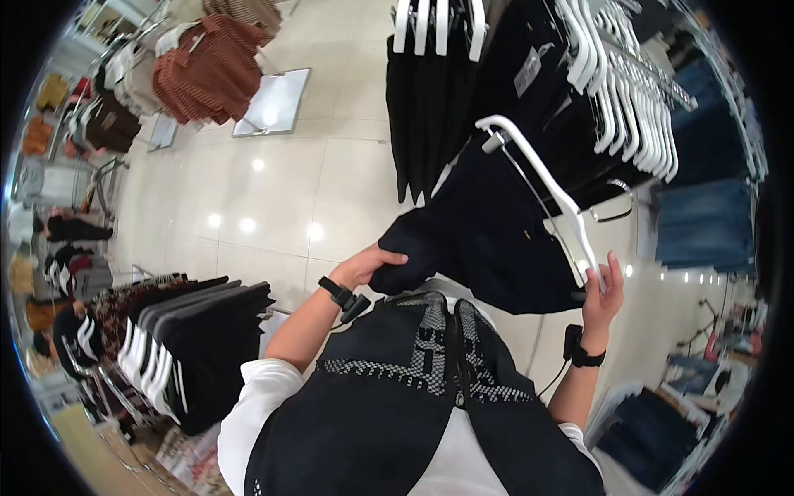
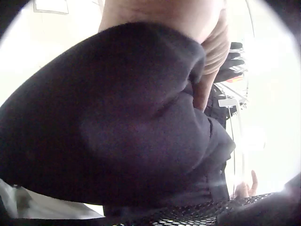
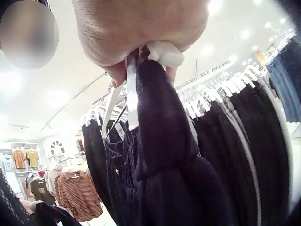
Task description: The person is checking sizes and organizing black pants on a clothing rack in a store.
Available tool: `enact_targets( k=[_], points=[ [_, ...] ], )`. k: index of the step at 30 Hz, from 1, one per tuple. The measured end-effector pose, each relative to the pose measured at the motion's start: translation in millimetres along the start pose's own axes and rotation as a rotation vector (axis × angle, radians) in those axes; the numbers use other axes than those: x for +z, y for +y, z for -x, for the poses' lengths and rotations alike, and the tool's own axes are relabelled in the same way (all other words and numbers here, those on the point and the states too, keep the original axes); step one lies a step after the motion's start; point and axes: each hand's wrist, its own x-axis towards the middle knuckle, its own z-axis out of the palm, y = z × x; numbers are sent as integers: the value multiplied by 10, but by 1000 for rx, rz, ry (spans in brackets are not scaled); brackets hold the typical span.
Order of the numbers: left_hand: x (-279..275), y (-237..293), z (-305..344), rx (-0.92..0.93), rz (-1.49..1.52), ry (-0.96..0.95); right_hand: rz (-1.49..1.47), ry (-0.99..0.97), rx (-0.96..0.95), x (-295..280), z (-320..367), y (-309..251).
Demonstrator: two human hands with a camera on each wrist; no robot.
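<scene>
A dark navy garment (image 1: 496,240) hangs from a white hanger (image 1: 542,178) in front of me. My left hand (image 1: 368,264) grips a bunched fold of the garment (image 2: 122,122) at its lower left. My right hand (image 1: 602,289) holds the near end of the hanger, with fingers curled round the white plastic (image 3: 162,52) and the dark cloth (image 3: 164,141) draped just below it. In the left wrist view the fabric fills nearly the whole frame.
A rail of dark clothes on white hangers (image 1: 628,107) runs along the upper right, with jeans (image 1: 703,223) beyond. More black garments (image 1: 430,91) hang at top centre. A rack of dark tops (image 1: 182,339) stands at the lower left. Striped rust shirts (image 1: 211,66) hang far left.
</scene>
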Motion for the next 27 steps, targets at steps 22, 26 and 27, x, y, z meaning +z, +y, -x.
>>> enact_targets(
  k=[22,26,27],
  points=[
    [573,-1266,217,327,218,388,-253,-294,-328,248,-691,211],
    [597,-1311,201,348,211,368,-274,-297,-319,250,-635,262],
    [603,-1327,198,345,214,371,-280,-299,-315,248,-623,278]
  ],
)
